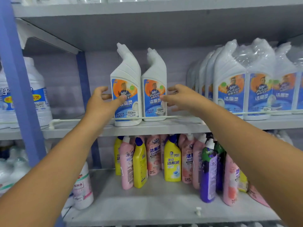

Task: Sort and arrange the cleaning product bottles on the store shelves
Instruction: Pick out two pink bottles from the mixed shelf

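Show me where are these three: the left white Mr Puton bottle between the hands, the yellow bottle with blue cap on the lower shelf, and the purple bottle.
left white Mr Puton bottle (126, 89), head view, on its front label.
yellow bottle with blue cap (172, 163), head view, on its front label.
purple bottle (208, 174), head view, on its body.
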